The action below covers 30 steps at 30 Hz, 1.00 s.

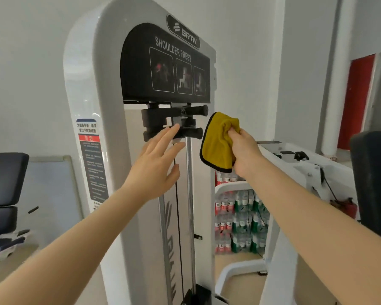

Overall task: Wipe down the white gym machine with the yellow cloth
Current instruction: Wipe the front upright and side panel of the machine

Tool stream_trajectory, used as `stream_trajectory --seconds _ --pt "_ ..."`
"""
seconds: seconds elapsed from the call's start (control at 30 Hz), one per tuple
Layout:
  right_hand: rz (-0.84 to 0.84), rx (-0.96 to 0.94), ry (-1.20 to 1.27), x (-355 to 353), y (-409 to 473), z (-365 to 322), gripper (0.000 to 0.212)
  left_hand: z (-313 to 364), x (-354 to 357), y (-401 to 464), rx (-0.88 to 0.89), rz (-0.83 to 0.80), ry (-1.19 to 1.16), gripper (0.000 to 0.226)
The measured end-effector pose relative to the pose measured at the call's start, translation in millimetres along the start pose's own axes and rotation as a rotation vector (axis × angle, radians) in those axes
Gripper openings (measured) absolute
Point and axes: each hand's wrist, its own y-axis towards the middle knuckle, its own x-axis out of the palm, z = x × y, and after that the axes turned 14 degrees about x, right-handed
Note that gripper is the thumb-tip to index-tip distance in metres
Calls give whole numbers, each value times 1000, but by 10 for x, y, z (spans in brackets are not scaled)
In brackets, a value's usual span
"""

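Here, taking the white gym machine [101, 89] as the landmark, a dark padded bench [5, 183] stands well to its left near a pale board leaning on the wall. On the machine's left upright sits a warning sticker [90, 161], and its black panel [165, 67] reads "SHOULDER PRESS". In front of the black handles [176, 124] under that panel, the left hand [156, 166] is spread, fingers straight and released, its fingertips at the lower handle. Just right of the handles, the right hand [244, 150] clenches the yellow cloth [218, 142], bunched in its fingers and hanging in front of the machine's right upright; whether it touches the machine I cannot tell. Further right and lower, packs of bottles [240, 221] are stacked behind the machine.
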Motion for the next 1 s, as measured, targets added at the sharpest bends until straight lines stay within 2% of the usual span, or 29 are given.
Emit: stream_trajectory --seconds 0.23,0.43,0.6,0.8,0.9,1.0 --pt "-98 68 -9 -377 439 -208 44 294 300 562 -117 -36 123 46" --pt "-154 47 10 -323 703 -432 41 264 338 862 -154 -87 201 45" --pt "-138 -37 89 -262 947 -639 34 87 349 1141 -206 -96 235 45" --pt "11 -180 159 -36 1338 -1009 36 -211 363 1617 -206 -204 372 53" --pt "-12 -255 199 134 1484 -1230 33 -407 369 1860 -204 -252 463 54" --pt "-75 -427 152 292 1633 -1437 24 -620 370 2042 -231 -268 538 56"
